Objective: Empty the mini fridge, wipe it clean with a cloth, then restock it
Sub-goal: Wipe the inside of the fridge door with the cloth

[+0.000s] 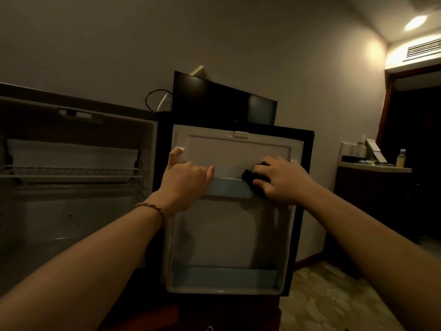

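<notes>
So the right hand (278, 181) is curled down over a dark crumpled cloth (250, 177), pressing it on the pale blue upper door shelf (229, 188) of the open white mini fridge door (229, 235). Left hand (186, 181) grips that shelf's left end, thumb over the front. Fridge cavity (71, 187) sits left, its wire rack (69, 172) bare; tiled floor (334, 302) lies open to the right.

Door shelf (229, 188), frame centre: pale blue rail; dark cloth (249, 176) lies on its right end. Lower door shelf (224, 274), bottom centre. Wire shelf (71, 172), left, inside the fridge. Tabletop (374, 166), far right: bottle (401, 158), small items too dim to identify.
</notes>
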